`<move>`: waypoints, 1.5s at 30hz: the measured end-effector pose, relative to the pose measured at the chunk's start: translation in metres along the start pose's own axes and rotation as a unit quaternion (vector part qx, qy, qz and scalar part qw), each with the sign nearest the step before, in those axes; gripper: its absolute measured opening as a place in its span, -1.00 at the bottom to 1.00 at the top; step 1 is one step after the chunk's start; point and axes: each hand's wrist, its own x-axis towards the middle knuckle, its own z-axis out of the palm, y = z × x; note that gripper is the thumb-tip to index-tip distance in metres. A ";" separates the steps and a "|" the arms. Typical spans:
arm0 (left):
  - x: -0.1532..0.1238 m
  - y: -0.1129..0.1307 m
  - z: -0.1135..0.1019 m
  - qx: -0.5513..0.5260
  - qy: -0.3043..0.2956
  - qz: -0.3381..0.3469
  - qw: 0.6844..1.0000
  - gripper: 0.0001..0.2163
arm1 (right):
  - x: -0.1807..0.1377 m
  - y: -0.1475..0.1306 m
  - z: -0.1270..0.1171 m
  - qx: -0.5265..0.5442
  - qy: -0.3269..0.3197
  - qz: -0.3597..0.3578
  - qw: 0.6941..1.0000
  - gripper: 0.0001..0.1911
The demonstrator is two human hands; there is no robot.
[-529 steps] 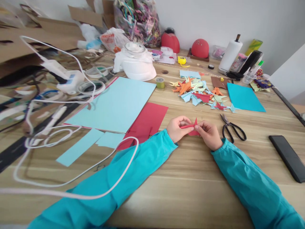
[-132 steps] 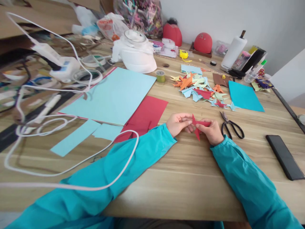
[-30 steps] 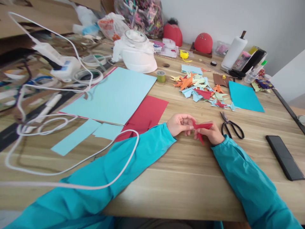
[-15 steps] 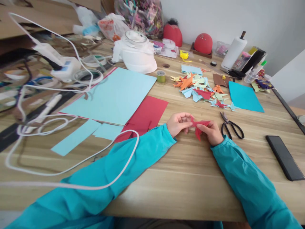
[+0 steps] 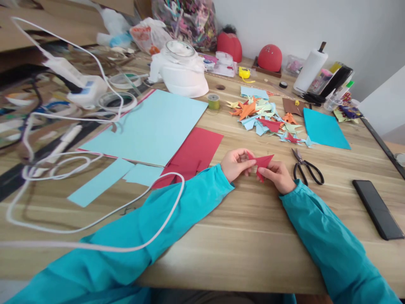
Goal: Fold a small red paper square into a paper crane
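Observation:
A small folded red paper figure (image 5: 262, 162) is held just above the wooden table (image 5: 253, 236), between both my hands. My left hand (image 5: 236, 164) pinches its left end with fingers closed. My right hand (image 5: 278, 176) grips its right side from below, fingers closed on it too. Both arms wear teal sleeves. A red paper sheet (image 5: 193, 156) lies just left of my left hand, partly under a large light blue sheet (image 5: 148, 128).
Black scissors (image 5: 306, 168) lie right of my hands, a black phone (image 5: 378, 209) farther right. A pile of folded paper figures (image 5: 262, 118) and a teal sheet (image 5: 324, 128) sit behind. White cables (image 5: 95, 198), light blue strips (image 5: 101, 188) and a white container (image 5: 180, 71) fill the left.
The red paper figure has been turned and lifted slightly between my fingers; its pointed wing now faces up and right. My hands stay in the same spot.

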 end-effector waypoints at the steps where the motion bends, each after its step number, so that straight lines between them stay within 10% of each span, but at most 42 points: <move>1: 0.000 0.000 0.000 -0.002 0.005 0.000 1.000 -0.75 | 0.000 0.000 0.000 0.002 -0.002 0.000 1.000 -0.70; 45: 0.001 -0.003 0.001 0.002 0.043 -0.028 0.999 -0.69 | 0.002 0.006 0.001 -0.083 0.008 -0.005 0.997 -0.68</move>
